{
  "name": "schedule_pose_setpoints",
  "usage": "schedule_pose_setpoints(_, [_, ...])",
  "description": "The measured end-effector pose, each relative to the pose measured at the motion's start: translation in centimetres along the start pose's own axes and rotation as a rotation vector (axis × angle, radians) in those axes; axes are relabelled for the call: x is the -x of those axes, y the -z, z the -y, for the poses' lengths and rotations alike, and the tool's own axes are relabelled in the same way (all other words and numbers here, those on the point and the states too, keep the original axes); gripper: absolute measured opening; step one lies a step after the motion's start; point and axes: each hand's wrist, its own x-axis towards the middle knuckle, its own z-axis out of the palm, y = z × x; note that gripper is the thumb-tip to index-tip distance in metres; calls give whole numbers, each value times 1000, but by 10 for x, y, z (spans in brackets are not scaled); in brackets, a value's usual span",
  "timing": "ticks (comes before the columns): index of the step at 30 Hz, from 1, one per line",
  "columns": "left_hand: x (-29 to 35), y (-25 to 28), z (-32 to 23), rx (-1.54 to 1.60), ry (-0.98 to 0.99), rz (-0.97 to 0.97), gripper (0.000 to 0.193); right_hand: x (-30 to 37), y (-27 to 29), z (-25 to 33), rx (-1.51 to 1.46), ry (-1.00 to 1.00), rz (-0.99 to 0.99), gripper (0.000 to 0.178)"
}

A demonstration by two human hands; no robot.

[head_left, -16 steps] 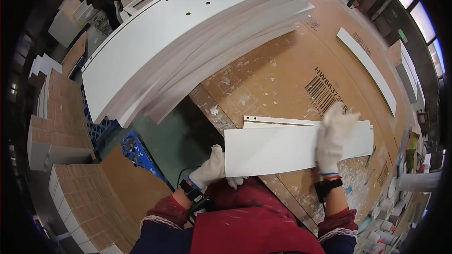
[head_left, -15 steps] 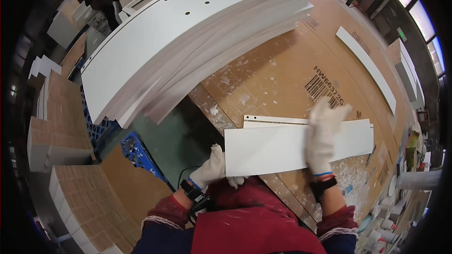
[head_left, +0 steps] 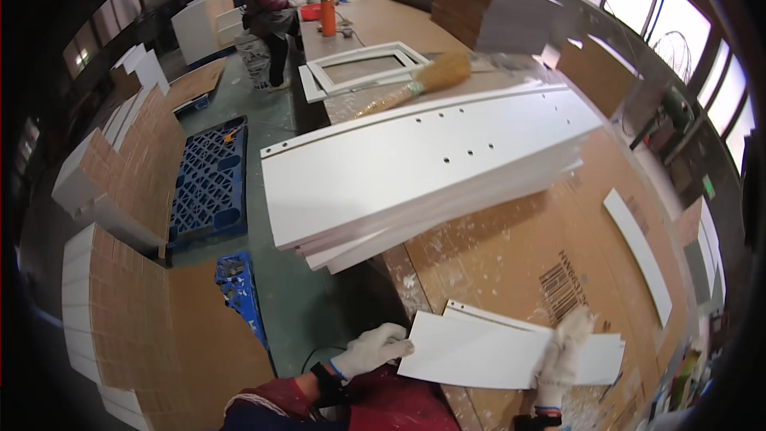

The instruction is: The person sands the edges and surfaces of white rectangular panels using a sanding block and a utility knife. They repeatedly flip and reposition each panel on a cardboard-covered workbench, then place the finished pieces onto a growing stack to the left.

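A plain white panel [head_left: 471,351] lies on the cardboard-covered bench in front of me. Just behind it, partly covered, shows another white strip [head_left: 487,315] with small holes at its left end. My left hand [head_left: 373,353], in a white glove, is at the panel's left end, fingers bent and fingertips on the edge. Gloved as well, my right hand [head_left: 561,359] lies across the panel's right part; its fingers stretch away from me past the far edge, slightly blurred. Beyond both hands stands a tall stack of white drilled panels [head_left: 359,183].
A narrow white strip [head_left: 638,255] lies at the right. A brush [head_left: 439,76] and white frames [head_left: 359,68] are behind the stack. Stacked boards [head_left: 128,311] and a blue pallet [head_left: 209,179] stand on the left floor. A person [head_left: 267,8] works at the far bench.
My view has tilted up, bringing the far bench, brush and person into sight. My right hand still lies over the panel. My left hand's fingers now reach onto the panel's left edge.
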Motion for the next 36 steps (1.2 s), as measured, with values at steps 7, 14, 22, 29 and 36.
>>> schedule_pose_setpoints(7, [6,12,-46,-1353,-1166,-92,49,-1,4,-103,103,-72,33,36])
schedule_pose_setpoints(14, [-27,-13,-57,-1344,-1357,-6,37,-49,74,-50,-645,-251,-94,40])
schedule_pose_setpoints(22, [26,-43,-105,-514,-610,234,37,-19,103,22,-589,-229,-184,34])
schedule_pose_setpoints(29, [18,-49,-64,393,1,-27,31,13,39,153,-413,629,375,23])
schedule_pose_setpoints(36, [16,-26,-58,405,91,35,22,-49,17,54,-306,93,176,27])
